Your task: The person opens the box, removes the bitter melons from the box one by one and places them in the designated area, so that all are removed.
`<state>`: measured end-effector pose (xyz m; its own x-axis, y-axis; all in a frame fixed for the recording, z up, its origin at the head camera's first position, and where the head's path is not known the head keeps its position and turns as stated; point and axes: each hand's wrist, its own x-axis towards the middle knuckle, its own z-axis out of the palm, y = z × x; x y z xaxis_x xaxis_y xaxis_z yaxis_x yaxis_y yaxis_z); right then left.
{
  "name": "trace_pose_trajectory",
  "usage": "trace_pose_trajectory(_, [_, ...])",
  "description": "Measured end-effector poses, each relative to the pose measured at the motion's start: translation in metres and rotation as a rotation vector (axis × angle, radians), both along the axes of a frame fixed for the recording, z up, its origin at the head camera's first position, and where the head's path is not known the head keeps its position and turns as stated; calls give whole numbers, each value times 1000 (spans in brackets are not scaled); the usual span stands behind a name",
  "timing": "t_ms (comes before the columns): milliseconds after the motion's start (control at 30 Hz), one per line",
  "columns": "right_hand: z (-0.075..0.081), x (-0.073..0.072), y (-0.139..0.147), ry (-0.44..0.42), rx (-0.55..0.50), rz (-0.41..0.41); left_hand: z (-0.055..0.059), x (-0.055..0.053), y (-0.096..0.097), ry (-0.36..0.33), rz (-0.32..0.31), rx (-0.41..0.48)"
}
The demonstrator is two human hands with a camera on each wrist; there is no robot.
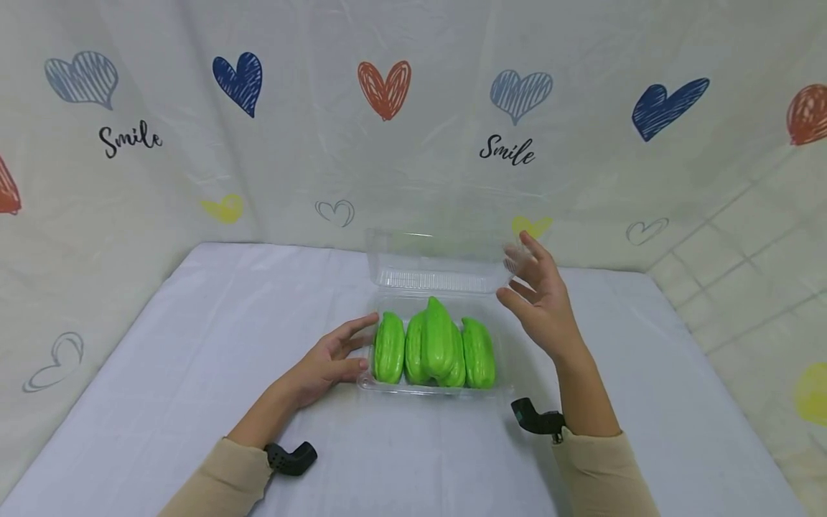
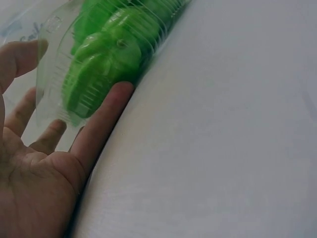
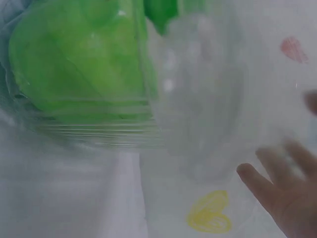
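Note:
A clear plastic clamshell box (image 1: 429,391) stands on the table with its transparent lid (image 1: 439,262) raised at the back. Several glossy green star fruits (image 1: 478,352) fill its base, one lying on top of the others. My left hand (image 1: 323,366) rests against the box's left side, thumb near the front corner and fingers extended; in the left wrist view the thumb (image 2: 106,119) lies low along the wall. By the lid's right end is my right hand (image 1: 543,301), fingers spread and loosely bent. Some of its fingertips show blurred near the lid, and contact is unclear.
A white cloth covers the table (image 1: 271,301). Behind it hangs a pale curtain (image 1: 439,165) printed with hearts and the word Smile. Black wrist-worn devices (image 1: 292,458) sit on both forearms.

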<state>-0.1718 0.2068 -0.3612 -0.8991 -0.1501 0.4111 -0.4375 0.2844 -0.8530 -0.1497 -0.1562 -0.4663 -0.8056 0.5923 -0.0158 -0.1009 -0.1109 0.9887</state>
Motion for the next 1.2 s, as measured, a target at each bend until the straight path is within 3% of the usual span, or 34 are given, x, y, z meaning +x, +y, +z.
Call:
trace_pose_trajectory(500, [-5,-1,-3,-13,-28,24,-1,-1,-1,95,4,19])
trace_pose_trajectory(733, [-12,-5,-1,-50,-33,50,0,-1,0,87,17,16])
trace_pose_trajectory(1200, [-15,-7,2,-101,-43,0,-2,-2,-1,68,52,-5])
